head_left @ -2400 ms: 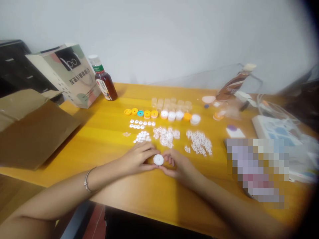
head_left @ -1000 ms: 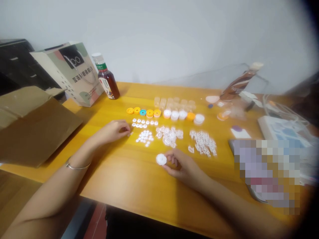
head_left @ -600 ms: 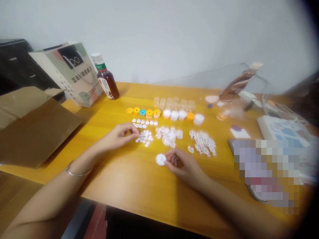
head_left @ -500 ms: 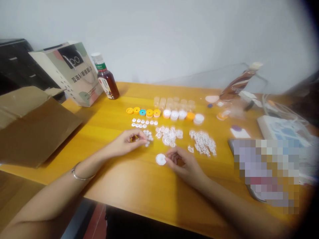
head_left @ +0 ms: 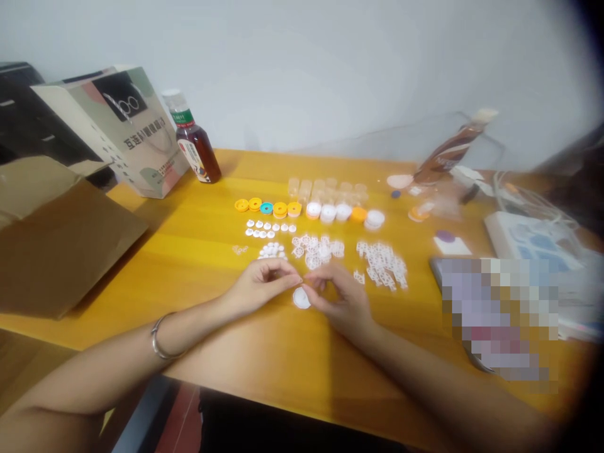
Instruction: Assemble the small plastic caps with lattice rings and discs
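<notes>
My left hand (head_left: 267, 283) and my right hand (head_left: 342, 299) meet fingertip to fingertip over the near middle of the table. Both are closed in a pinch; whatever lies between the fingertips is too small and blurred to name. Just below them a white round disc (head_left: 301, 298) lies on the wood, partly covered by my right fingers. Behind my left hand is a cluster of small white round pieces (head_left: 272, 251). Beyond my right hand lie white openwork plastic pieces (head_left: 317, 250), with a second pile of openwork pieces (head_left: 383, 264) to the right.
Orange caps (head_left: 280, 209) and white caps (head_left: 328, 212) form a row, with clear cups (head_left: 325, 190) behind. A dark drink bottle (head_left: 198, 151), a paper bag (head_left: 141, 138) and a cardboard box (head_left: 61, 233) stand left. A blurred-out flat device (head_left: 495, 314) lies right.
My left hand has moved right, away from the small white pieces, to meet my right fingertips. My right hand has shifted slightly and left the disc on the table.
</notes>
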The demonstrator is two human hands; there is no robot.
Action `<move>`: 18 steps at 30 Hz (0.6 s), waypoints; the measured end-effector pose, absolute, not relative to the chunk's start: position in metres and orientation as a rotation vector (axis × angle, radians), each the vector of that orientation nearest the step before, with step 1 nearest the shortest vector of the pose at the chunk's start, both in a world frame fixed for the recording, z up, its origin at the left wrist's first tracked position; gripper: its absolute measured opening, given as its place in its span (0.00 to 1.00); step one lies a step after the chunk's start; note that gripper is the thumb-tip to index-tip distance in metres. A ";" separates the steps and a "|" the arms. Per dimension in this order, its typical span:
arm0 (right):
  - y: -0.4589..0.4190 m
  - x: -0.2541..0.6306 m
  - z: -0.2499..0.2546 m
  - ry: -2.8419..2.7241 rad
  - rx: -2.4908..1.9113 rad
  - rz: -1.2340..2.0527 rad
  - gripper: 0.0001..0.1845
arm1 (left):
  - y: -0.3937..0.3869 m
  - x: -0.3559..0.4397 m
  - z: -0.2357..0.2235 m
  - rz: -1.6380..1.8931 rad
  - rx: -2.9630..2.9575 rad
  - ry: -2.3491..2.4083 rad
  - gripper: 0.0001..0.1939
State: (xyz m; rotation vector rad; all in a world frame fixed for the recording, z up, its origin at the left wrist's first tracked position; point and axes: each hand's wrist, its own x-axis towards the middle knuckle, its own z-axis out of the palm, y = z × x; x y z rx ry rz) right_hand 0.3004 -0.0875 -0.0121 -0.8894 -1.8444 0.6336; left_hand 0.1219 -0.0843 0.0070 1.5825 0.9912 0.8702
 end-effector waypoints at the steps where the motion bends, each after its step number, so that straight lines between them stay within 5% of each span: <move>1: -0.088 0.301 -0.012 -1.859 -0.884 0.624 0.03 | -0.084 0.122 0.005 0.868 1.576 0.994 0.09; 18: -0.089 0.303 -0.011 -1.867 -0.958 0.674 0.02 | -0.082 0.118 0.001 0.840 1.746 1.023 0.10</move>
